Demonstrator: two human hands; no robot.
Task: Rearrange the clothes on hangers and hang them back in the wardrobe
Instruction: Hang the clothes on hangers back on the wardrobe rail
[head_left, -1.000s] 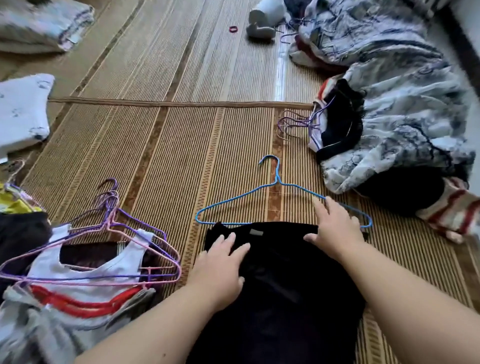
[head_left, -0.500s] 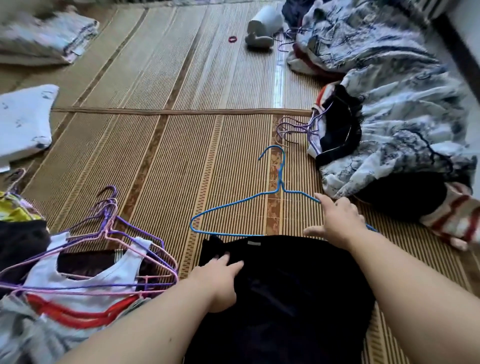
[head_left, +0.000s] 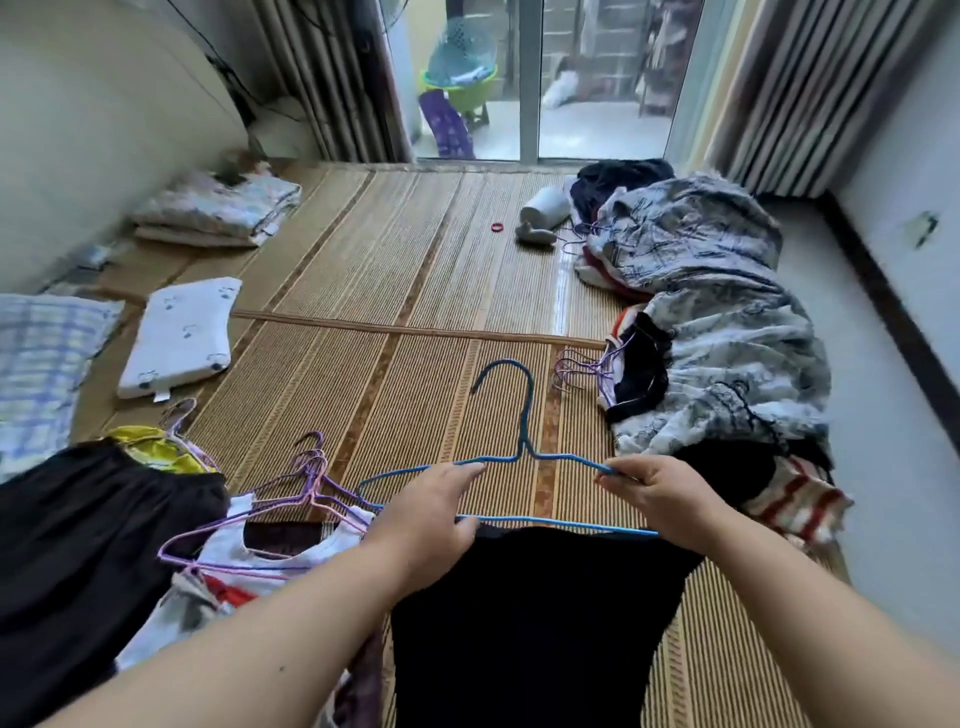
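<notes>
A blue wire hanger (head_left: 524, 415) is lifted off the woven mat, hook pointing away from me. My left hand (head_left: 431, 512) grips its left shoulder and bottom bar; my right hand (head_left: 660, 496) pinches its right shoulder. A black garment (head_left: 530, 623) hangs from the hanger's bottom bar, just below my hands. To the left lie several pink and purple hangers (head_left: 280, 509) on a white top with a red stripe (head_left: 244, 561).
A heap of patterned clothes (head_left: 717, 322) with more hangers (head_left: 576, 371) fills the right side of the mat (head_left: 415, 291). Black cloth (head_left: 88, 540), a small pillow (head_left: 182, 332) and folded bedding (head_left: 218, 213) lie left. A white hair dryer (head_left: 543, 215) lies ahead before the glass door.
Both hands left the flat black garment and took hold of the blue hanger, raising it with the garment on its bar. My view tilted up toward the door.
</notes>
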